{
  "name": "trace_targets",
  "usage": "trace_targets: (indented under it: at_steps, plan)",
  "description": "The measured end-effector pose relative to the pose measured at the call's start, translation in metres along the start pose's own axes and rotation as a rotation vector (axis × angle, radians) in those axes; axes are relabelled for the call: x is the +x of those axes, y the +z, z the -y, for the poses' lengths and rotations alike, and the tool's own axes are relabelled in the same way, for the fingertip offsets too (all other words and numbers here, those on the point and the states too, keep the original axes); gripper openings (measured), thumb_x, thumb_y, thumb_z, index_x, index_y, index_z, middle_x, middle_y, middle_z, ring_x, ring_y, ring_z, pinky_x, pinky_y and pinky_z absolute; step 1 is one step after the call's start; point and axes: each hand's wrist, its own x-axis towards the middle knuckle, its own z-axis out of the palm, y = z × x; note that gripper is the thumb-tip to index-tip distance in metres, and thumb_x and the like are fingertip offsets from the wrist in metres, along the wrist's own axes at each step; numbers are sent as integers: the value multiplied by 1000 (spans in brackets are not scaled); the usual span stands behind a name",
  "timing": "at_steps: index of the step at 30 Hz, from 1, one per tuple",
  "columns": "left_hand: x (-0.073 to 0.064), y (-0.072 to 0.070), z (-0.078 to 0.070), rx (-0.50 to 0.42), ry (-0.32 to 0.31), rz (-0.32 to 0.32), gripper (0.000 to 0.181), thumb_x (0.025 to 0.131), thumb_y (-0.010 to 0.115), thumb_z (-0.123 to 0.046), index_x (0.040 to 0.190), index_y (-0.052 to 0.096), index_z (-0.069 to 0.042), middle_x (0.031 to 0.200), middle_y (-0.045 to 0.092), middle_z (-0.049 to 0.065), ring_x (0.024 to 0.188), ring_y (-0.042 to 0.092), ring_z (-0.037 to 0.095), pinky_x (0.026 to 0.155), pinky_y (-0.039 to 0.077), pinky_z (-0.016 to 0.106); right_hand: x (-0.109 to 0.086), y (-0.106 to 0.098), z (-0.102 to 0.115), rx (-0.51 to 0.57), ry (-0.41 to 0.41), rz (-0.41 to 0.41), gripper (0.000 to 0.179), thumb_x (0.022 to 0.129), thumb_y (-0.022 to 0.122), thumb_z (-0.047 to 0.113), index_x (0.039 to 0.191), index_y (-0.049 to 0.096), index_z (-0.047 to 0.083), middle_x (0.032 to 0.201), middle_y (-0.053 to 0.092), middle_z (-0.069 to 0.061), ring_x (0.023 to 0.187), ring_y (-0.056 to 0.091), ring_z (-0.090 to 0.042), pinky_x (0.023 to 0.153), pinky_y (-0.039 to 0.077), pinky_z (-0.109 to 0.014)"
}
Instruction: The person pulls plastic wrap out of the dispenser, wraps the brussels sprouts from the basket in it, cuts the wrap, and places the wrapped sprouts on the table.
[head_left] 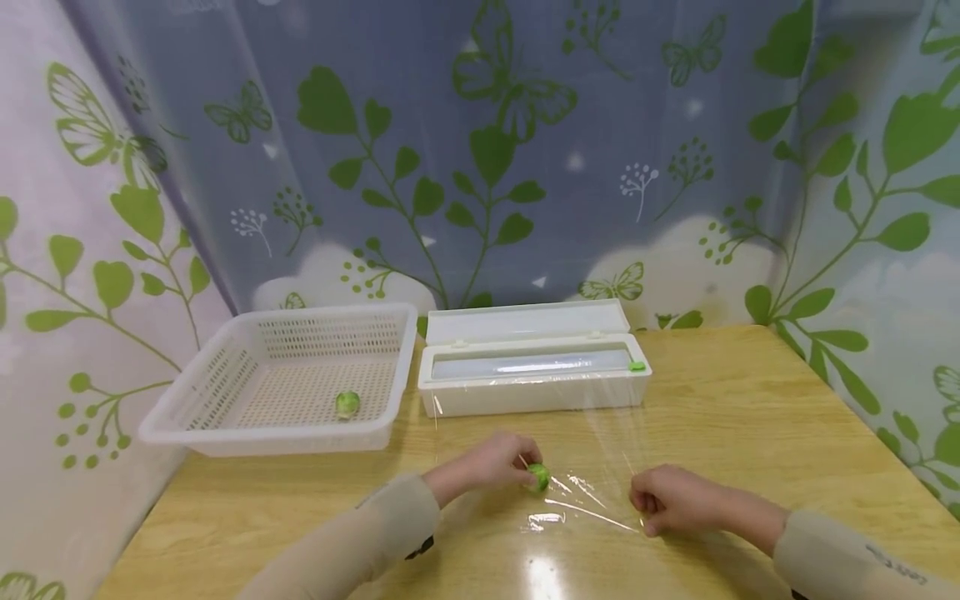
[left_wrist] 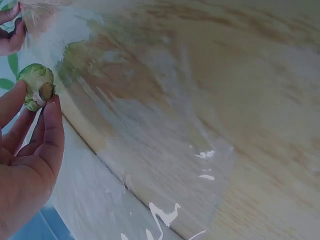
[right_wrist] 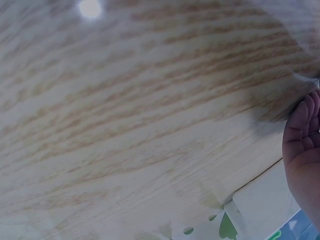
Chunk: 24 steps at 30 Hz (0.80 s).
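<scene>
My left hand (head_left: 501,460) pinches a Brussels sprout (head_left: 538,477) between thumb and fingertips over the plastic wrap. In the left wrist view the sprout (left_wrist: 36,82) is pale green, its cut stem end showing. A clear sheet of plastic wrap (head_left: 577,504) stretches from the white dispenser box (head_left: 536,400) towards me, creased and shiny near its front edge. At that sheet's right front corner, my right hand (head_left: 675,500) grips the wrap with curled fingers. Only part of the right hand (right_wrist: 305,130) shows at the edge of the right wrist view.
The dispenser's lid (head_left: 528,321) stands raised, with a green slider (head_left: 637,367) on the right end. To its left is a white perforated basket (head_left: 277,439) holding another Brussels sprout (head_left: 347,404). A patterned curtain (head_left: 420,125) hangs behind the wooden table (head_left: 720,400).
</scene>
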Motion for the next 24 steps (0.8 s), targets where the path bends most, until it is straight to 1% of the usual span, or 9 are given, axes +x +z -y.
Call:
trace_targets:
  at_steps: [5, 9, 14, 20, 24]
  plan:
    - [1, 4, 4, 7, -15, -8, 14, 77, 65, -6, 90, 61, -3, 86, 62, 1, 77, 57, 6, 68, 45, 14, 1, -1, 0, 20, 13, 19, 27, 65, 75, 14, 72, 49, 15, 65, 44, 15, 59, 41, 1, 52, 39, -18]
    - [2, 7, 8, 14, -25, -16, 14, 78, 65, -7, 91, 61, -4, 86, 62, 0, 77, 57, 6, 70, 45, 14, 1, -3, 1, 26, 6, 30, 27, 66, 75, 15, 73, 49, 15, 66, 44, 14, 60, 42, 1, 52, 39, -18]
    - [3, 8, 10, 24, -16, -18, 15, 79, 64, -9, 93, 61, -4, 88, 62, 1, 78, 57, 6, 70, 45, 15, 0, -4, 1, 22, 5, 36, 26, 67, 74, 15, 73, 49, 15, 66, 44, 14, 60, 41, 1, 52, 39, -18]
    - [-1, 6, 11, 34, -4, -25, 22, 79, 65, -11, 98, 61, -2, 90, 62, 1, 79, 57, 6, 72, 45, 16, 1, -1, -1, 14, 9, 35, 26, 68, 74, 18, 74, 49, 15, 66, 43, 15, 60, 41, 1, 53, 38, -18]
    - [-6, 0, 10, 45, 8, -35, 31, 78, 66, -11, 106, 58, 2, 96, 62, 8, 85, 58, 12, 76, 45, 20, 0, 0, -1, 13, 24, 38, 26, 68, 74, 19, 74, 48, 16, 66, 43, 15, 60, 41, 0, 53, 38, -18]
